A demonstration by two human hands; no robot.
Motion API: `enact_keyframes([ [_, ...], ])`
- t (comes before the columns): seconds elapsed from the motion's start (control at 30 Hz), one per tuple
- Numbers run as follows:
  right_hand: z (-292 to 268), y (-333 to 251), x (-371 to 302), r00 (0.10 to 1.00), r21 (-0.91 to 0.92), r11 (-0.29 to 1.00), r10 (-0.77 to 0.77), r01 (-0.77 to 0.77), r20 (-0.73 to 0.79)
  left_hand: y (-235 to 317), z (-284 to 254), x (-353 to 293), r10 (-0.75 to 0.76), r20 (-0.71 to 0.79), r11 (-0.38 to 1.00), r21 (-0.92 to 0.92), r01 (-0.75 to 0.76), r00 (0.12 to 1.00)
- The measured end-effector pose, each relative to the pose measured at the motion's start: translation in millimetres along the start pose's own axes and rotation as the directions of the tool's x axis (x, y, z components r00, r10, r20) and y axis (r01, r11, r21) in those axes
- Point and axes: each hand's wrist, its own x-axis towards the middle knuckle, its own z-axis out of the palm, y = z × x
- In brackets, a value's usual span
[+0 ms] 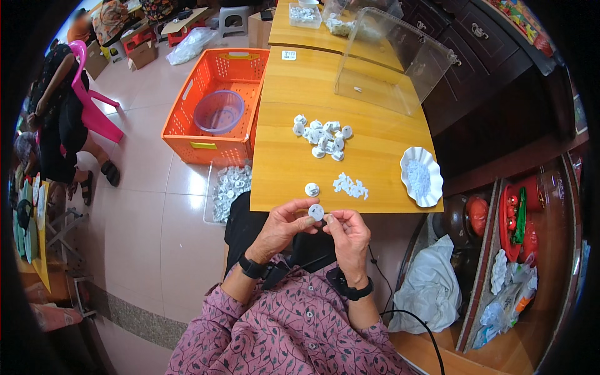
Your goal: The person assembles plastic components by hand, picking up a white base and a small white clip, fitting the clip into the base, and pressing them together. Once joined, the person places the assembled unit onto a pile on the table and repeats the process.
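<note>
As wht disc [316, 213] sits btwn pinched L fingers [300, 224], R fingers [336, 226] nearly meet alongside, hold unclear.

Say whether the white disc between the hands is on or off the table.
Off: the left hand pinches the white disc between thumb and fingers, at the near edge of the table.
</note>
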Motion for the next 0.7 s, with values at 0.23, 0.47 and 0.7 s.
enact_keyframes([
  [0.23, 0, 8, 0, 0.998, -0.027, 0.998, -0.055, 0.055, 0.001, -2, 4, 0, 0.040, 0.009, 0.999, 0.020, -0.041, 0.999],
  [0.47, 1, 10, -2, 0.988, -0.201, 0.968, -0.155, 0.147, -0.024, -3, 3, 0, 0.028, -0.005, 0.999, -0.020, -0.028, 1.000],
  [0.7, 1, 14, -3, 0.994, -0.184, 0.978, -0.104, 0.095, -0.041, -3, 2, 0, 0.024, -0.013, 1.000, -0.019, -0.024, 1.000],
])
